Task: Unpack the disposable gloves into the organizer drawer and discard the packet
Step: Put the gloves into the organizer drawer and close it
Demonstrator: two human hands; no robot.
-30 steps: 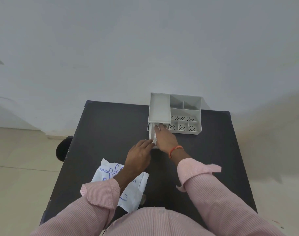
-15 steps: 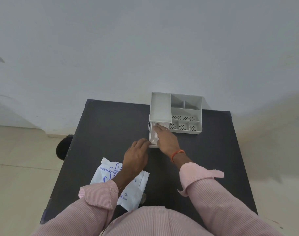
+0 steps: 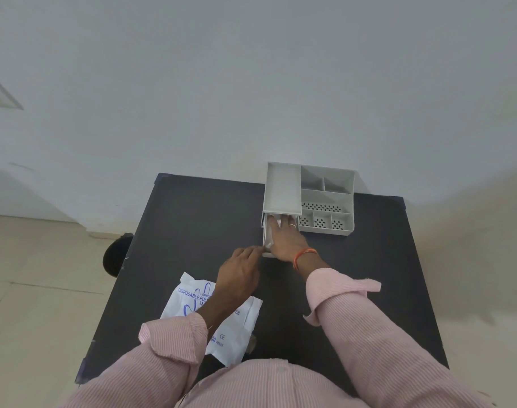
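A grey organizer (image 3: 283, 187) stands at the far edge of the black table (image 3: 192, 219). Its drawer (image 3: 265, 231) is pulled out toward me. My right hand (image 3: 286, 240) lies flat, fingers spread, on the clear gloves (image 3: 269, 234) inside the drawer, pressing them down. My left hand (image 3: 239, 272) rests beside the drawer's front left corner, fingertips touching its edge. The white glove packet (image 3: 236, 328) with blue print lies flat near me, partly under my left forearm.
The organizer's right side has several open compartments (image 3: 325, 201), some perforated. A dark round object (image 3: 114, 257) sits on the tiled floor left of the table. A white wall stands right behind the table.
My right hand has slid deeper into the drawer over the gloves. My left hand has stayed at the drawer's front corner.
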